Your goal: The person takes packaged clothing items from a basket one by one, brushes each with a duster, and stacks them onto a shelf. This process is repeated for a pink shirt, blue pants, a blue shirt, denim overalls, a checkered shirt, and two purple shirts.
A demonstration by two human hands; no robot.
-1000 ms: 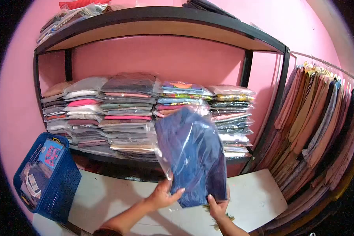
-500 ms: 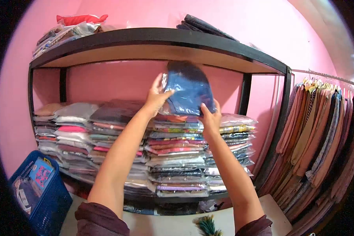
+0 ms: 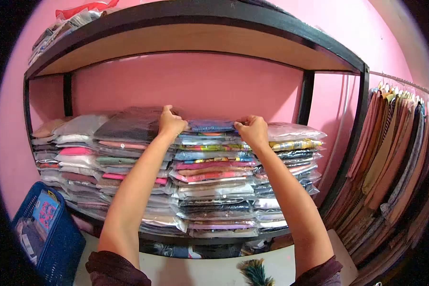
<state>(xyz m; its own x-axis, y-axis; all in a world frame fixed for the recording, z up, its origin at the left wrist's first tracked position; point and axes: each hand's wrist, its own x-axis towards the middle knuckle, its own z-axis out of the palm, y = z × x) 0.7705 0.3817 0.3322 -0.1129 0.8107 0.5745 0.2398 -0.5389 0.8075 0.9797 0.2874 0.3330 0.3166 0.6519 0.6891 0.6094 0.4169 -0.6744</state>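
Observation:
A folded blue garment in clear plastic [image 3: 210, 125] lies flat on top of the middle stack of packed clothes [image 3: 217, 177]. At its left edge is my left hand [image 3: 172, 123], fingers curled and thumb against the plastic. My right hand [image 3: 252, 131] pinches the right edge of the same packet between thumb and fingers. A wide dark packet [image 3: 129, 126] tops the stack just left of my left hand. To the right of my right hand, a pale pink packet [image 3: 295, 131] covers the neighbouring stack.
The black-framed shelf's upper board [image 3: 190, 35] spans above my hands, with bagged items [image 3: 64, 26] at its left. A blue basket [image 3: 62, 243] stands low left. Clothes on hangers [image 3: 390, 157] line the right side. A dark green feathery tuft [image 3: 255, 272] shows at the bottom.
Both hands have lowered the blue packed garment from in front of the pink wall onto the middle stack. The view has tilted down, and the shelf looks closer.

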